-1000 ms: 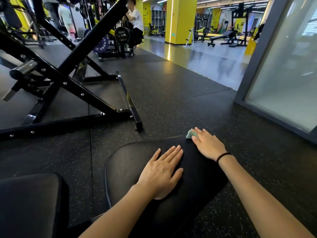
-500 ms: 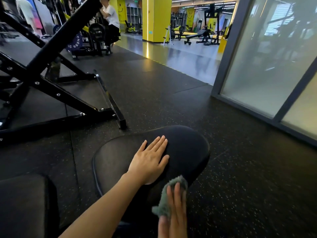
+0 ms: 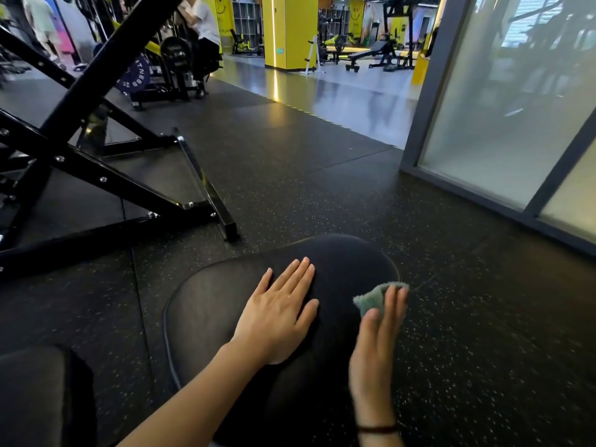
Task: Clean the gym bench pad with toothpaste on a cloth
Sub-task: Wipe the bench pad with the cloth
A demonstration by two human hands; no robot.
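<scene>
While your left hand [image 3: 277, 317] lies flat, all five fingers straight, on top of the black bench pad [image 3: 342, 262], your right hand [image 3: 375, 356] presses one green cloth [image 3: 371, 300] against that pad's right edge with straight fingers. Two pads show in all: the second dark pad [image 3: 38, 398] sits at lower left. One black wristband [image 3: 377, 429] circles your right wrist.

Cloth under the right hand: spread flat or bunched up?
Bunched. The green cloth is a crumpled wad under the straight fingers of the right hand, at the right edge of the bench pad, not laid out flat.
</scene>
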